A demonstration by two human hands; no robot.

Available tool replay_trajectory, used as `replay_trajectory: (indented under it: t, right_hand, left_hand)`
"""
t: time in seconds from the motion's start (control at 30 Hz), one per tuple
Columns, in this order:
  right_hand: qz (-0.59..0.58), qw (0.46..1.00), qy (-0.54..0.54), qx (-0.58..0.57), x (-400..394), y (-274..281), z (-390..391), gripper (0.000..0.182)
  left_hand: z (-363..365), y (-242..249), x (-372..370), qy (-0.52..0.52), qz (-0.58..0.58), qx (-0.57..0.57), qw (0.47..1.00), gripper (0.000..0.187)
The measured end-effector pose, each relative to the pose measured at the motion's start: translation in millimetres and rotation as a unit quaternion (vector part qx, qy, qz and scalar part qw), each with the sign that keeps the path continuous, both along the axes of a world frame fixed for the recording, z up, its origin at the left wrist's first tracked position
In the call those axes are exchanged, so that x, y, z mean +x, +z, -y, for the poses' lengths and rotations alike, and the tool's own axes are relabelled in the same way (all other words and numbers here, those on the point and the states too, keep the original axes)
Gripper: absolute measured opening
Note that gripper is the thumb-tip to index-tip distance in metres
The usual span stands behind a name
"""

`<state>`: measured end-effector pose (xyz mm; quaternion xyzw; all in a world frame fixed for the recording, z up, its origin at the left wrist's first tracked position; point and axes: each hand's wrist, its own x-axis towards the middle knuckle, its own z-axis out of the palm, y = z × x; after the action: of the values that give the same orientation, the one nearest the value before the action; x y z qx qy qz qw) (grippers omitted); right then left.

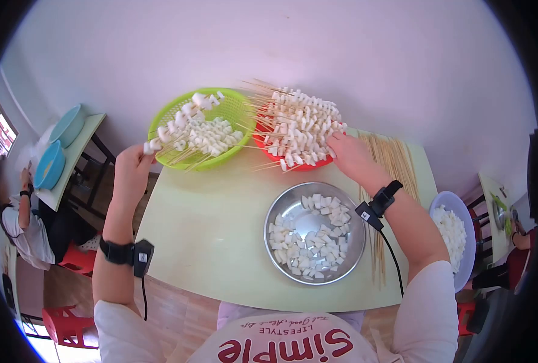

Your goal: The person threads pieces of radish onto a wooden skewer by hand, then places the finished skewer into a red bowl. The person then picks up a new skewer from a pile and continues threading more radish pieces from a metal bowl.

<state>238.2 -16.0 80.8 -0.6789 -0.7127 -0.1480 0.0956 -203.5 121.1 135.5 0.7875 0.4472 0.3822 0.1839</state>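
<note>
My left hand (134,166) is closed at the left rim of a green basket (244,109), its fingertips pinching the near end of a skewer of white chunks (184,118). That skewer slants up over the basket, above more loaded skewers (211,138) lying inside. My right hand (349,154) reaches to the right edge of a red basket (321,163) heaped with skewers of white pieces (302,124). Its fingers are closed at the end of one of those skewers, partly hidden by the pile.
A metal bowl (269,242) of cut white pieces stands on the pale table (202,230). Bare bamboo sticks (396,160) lie at its right. A lilac basin (470,242) of white pieces sits beyond the right edge. A person (29,224) sits at another table, left.
</note>
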Motion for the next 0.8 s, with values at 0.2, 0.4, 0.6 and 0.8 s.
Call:
replay_trajectory:
  t: [0.2,0.4,0.6,0.8]
  right_hand:
    - [0.003,1.0,0.017,0.006,-7.7,7.3,6.8,0.027]
    - [0.044,0.999,0.023,0.016,-10.2,1.5,7.8,0.022]
    - [0.013,0.997,0.041,0.072,-5.2,-8.1,11.3,0.022]
    - [-0.006,0.993,0.042,0.113,-17.9,9.2,31.4,0.021]
  left_hand:
    - [-64.1,-21.5,34.6,-0.009,-0.071,0.004,0.997,0.022]
    - [-81.0,-44.5,67.0,-0.043,-0.181,-0.031,0.982,0.019]
    - [-82.3,-51.7,63.4,-0.055,-0.138,-0.045,0.988,0.031]
    - [-28.5,-32.5,76.6,-0.066,-0.207,0.202,0.955,0.023]
